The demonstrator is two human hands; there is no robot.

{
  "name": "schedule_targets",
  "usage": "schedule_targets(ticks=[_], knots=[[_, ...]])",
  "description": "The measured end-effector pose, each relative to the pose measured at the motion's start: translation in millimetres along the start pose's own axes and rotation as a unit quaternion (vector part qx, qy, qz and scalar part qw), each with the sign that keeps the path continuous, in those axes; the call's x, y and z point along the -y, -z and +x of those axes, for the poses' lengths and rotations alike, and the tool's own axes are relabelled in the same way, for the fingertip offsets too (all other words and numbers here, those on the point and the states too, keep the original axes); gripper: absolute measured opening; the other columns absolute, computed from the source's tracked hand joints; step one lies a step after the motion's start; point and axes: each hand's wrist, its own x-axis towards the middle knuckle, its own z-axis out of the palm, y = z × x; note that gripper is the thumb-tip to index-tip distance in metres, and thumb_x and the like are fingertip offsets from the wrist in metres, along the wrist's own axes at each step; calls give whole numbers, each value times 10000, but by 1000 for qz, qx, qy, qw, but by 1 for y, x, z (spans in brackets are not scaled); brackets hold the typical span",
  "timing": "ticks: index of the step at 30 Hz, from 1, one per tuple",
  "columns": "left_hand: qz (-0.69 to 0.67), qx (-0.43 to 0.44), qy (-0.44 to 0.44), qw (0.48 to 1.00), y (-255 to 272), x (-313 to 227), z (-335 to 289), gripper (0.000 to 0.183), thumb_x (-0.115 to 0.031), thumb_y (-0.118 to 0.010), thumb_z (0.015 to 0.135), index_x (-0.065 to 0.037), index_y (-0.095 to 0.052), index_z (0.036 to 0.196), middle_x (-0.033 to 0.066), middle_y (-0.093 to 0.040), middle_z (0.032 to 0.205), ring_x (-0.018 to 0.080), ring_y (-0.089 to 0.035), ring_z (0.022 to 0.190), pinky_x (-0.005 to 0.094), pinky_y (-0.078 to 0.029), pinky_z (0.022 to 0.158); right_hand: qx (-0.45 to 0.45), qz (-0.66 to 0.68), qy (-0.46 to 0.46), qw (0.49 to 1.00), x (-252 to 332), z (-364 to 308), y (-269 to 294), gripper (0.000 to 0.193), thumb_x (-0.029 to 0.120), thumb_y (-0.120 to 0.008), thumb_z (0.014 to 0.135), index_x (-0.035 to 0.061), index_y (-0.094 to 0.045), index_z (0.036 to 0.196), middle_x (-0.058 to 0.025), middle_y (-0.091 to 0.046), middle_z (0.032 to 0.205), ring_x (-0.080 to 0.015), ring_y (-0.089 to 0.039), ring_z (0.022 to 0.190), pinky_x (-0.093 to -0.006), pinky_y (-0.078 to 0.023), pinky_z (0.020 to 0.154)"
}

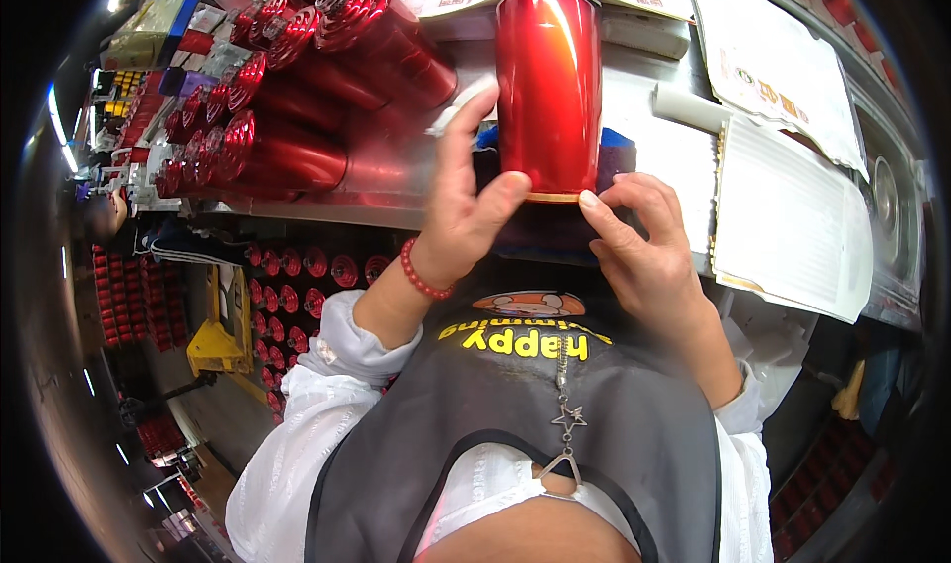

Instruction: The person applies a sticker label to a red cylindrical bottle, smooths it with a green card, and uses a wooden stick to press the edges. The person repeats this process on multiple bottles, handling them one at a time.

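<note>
A glossy red metallic cylinder (550,93) lies lengthwise in front of me, with a thin gold-coloured band (551,198) around its near end and a dark fitting at its far end. Along its left side lie the fingers of my left hand (468,172), while that thumb presses near the gold band. A crumpled white tissue (458,105) shows beside those fingers. My right hand (646,231) has its thumb tip on the right end of the band, its fingers bent by the cylinder's edge. Dark blue cloth (616,152) lies under the cylinder.
Several similar red cylinders (287,157) with ringed ends lie stacked at the left of the metal table (396,192). White sheets of foam or paper (783,206) sit at the right. Racks of red pieces (297,296) and a yellow metal frame (220,340) stand below left.
</note>
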Motion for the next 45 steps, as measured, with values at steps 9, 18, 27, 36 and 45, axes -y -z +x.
schedule_targets(ticks=[9, 18, 27, 36, 45], knots=[[265, 27, -225, 937, 4, -21, -17, 240, 32, -698, 864, -61, -731, 1083, 116, -739, 1105, 287, -607, 1047, 428, -521, 911, -18, 50, -44, 998, -2, -1, 0, 696, -88, -739, 724, 44, -603, 1394, -158, -591, 1185, -372, -580, 1118, -460, -491, 986], [278, 20, -243, 929, -5, -18, -2, 351, -93, -732, 806, -123, -727, 1156, 70, -712, 1122, 293, -560, 1122, 475, -422, 1048, -9, 16, -11, 1000, -3, 1, 1, 713, -103, -725, 715, 77, -615, 1396, -169, -587, 1243, -387, -576, 1143, -474, -492, 987], [329, 55, -119, 935, 15, -11, 1, 691, -343, -755, 900, -71, -518, 1490, 189, -475, 1506, 403, -403, 1371, 482, -298, 1167, 26, -33, -38, 998, 4, -5, -1, 721, -116, -724, 704, 142, -653, 1374, -170, -576, 1306, -392, -565, 1184, -467, -490, 1009], [94, 31, -11, 995, 7, 9, -5, 626, -366, -639, 1018, -87, -436, 1539, 148, -476, 1469, 309, -418, 1325, 425, -273, 1161, 37, -53, -45, 997, 5, -5, -3, 702, -128, -715, 711, 160, -683, 1351, -166, -571, 1332, -383, -554, 1210, -467, -478, 1029], [109, 22, -18, 994, 6, 5, 1, 755, -437, -696, 951, -84, -410, 1553, 167, -476, 1453, 315, -436, 1288, 444, -282, 1149, 40, -49, -38, 997, 4, -4, -2, 707, -128, -721, 705, 147, -677, 1355, -168, -571, 1330, -384, -555, 1215, -470, -475, 1036]])
